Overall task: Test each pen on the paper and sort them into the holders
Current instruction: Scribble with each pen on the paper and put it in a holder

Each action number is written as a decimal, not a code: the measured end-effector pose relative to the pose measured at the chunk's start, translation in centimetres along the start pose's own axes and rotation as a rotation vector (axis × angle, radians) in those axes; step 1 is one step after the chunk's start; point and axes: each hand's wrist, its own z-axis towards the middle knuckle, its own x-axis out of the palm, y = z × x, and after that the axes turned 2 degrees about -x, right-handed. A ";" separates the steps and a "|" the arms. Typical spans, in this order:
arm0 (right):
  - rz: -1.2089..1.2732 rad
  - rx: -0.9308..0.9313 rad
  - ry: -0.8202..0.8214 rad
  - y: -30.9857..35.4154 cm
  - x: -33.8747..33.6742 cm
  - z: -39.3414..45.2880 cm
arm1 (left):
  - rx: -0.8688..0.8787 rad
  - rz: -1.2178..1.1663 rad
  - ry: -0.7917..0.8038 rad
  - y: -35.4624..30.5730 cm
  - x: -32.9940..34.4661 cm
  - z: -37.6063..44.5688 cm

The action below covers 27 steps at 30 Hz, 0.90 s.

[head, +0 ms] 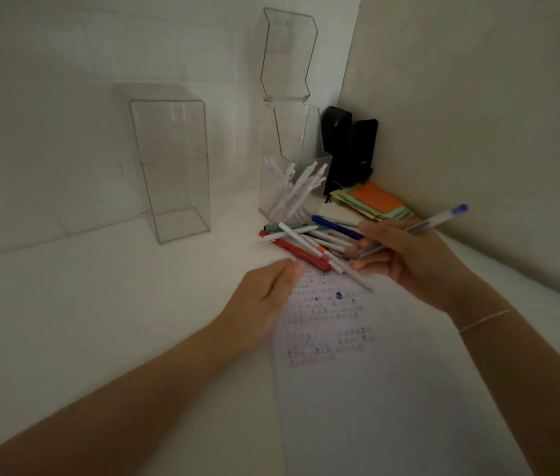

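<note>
Hands: right [409,259] gripping blue-capped pen [443,218], writing illegible.

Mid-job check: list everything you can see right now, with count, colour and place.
Paper sheet: one, white with small test marks, front centre of the desk.
Loose pens: a pile, exact count unclear; white, red, blue and teal; beyond the paper.
Left holder: one, clear, no pens inside, back left.
Right holder: one, clear, holding several white pens, back centre.
Paper notes: a stack, orange and green, right corner.
Black objects: two, by the wall corner; what they are is unclear.
Left hand: resting on the paper's left edge.
Right hand: grip on a clear pen with a blue cap.
</note>
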 end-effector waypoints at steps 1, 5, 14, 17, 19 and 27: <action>0.013 -0.011 -0.058 0.0 -0.6 -0.2 | -0.009 0.015 -0.014 0.1 0.0 0.1; -0.156 0.067 -0.172 -1.3 -1.2 -1.7 | -0.050 0.223 -0.005 1.0 0.4 0.6; -0.225 0.048 -0.336 -7.0 2.2 -4.3 | 0.156 0.634 0.141 1.6 1.1 0.1; -0.430 -0.013 -0.407 -8.3 2.4 -4.5 | 0.165 0.685 0.157 2.1 1.3 0.1; -0.510 -0.057 -0.450 -9.0 2.5 -4.5 | 0.166 0.698 0.157 2.4 1.3 0.2; -0.574 -0.097 -0.456 -9.3 2.5 -4.7 | 0.150 0.745 0.157 2.5 1.4 0.2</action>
